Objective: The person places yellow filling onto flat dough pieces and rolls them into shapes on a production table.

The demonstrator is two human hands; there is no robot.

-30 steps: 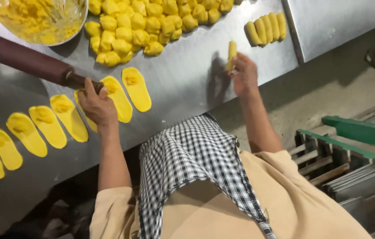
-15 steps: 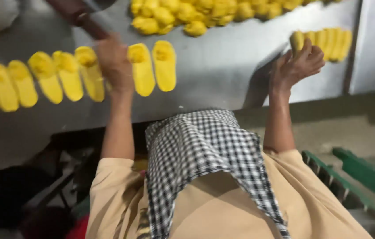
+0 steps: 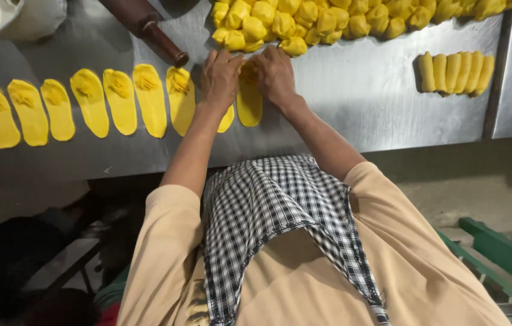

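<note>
Both hands meet at the far end of a yellow dough oval [image 3: 248, 105] on the steel table [image 3: 358, 90]: left hand [image 3: 219, 75] and right hand [image 3: 275, 73] pinch its top edge. It looks soft, thin and tearable, best lifted gently by the rim.

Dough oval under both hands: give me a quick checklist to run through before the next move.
1. Both hands on the same piece: ok, left hand and right hand sit together at the top end of the dough oval.
2. Filling in place on it: cannot tell, fingers cover it.
3. Neighbouring oval untouched: ok.
4. Rolling pin clear of the hands: ok.
5. Space beside the finished rolls: ok, bare steel on their left.
</note>
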